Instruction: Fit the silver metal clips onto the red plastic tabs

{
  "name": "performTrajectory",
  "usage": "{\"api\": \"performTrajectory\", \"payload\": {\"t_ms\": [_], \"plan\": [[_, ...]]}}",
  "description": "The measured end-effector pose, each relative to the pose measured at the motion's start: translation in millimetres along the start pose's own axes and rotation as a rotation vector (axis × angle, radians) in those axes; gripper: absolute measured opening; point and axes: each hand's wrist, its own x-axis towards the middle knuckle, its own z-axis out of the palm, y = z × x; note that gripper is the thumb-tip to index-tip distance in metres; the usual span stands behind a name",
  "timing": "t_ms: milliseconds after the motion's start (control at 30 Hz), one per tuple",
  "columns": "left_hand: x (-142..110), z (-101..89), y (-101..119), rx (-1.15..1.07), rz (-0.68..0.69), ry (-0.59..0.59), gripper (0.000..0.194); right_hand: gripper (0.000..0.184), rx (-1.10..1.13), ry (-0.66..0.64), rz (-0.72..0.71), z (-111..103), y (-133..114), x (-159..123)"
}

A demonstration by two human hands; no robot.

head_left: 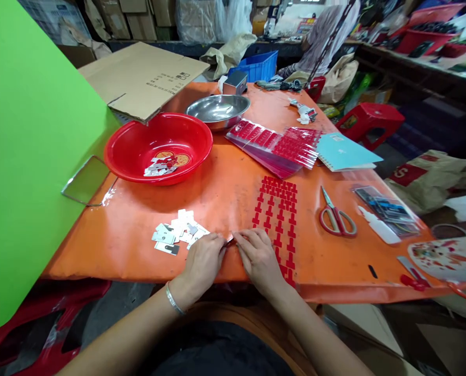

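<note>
At the near edge of the orange bench (225, 193), the left hand (201, 263), wearing 1 metal bangle (175, 298), and the right hand (261, 258) rest palm down, with the forearms angling in from the lower corners. Their fingertips meet, closed in a pinch on 1 small red-and-silver piece (229, 241). Nearer than the red plastic basin (199, 130), a loose heap of silver metal tags (180, 232) lies just left of the hands, too overlapped to count exactly. Red plastic cutouts (275, 219) run in rows from the right hand toward the basin's right side. Open bench separates the hands from the basin, which holds 1 small pile of silver pieces (160, 166). Right of the basin lie 1 steel bowl (217, 110), 1 stack of red sheets in clear plastic (272, 146), 1 pair of scissors (336, 219) and 1 notebook (346, 151). Left of the basin, 1 green board (33, 146) overlaps the bench edge.
</note>
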Motion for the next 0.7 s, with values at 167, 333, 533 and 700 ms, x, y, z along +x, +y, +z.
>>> {"api": "performTrajectory", "payload": {"t_ms": [167,333,533,700], "plan": [[2,5.8,-2,0.022,0.004,-0.006,0.025,0.031,-0.168,-0.082,-0.095,1,4,-10],[3,5.3,-1,0.031,-0.005,-0.012,0.024,0.037,-0.241,-0.115,-0.126,8,7,-14],[4,6.6,0,0.054,-0.031,-0.027,0.03,0.037,-0.213,-0.097,-0.119,11,2,-14],[6,-4.5,-1,-0.016,-0.036,-0.05,0.028,0.032,0.02,-0.075,-0.014,-2,5,2]]}}
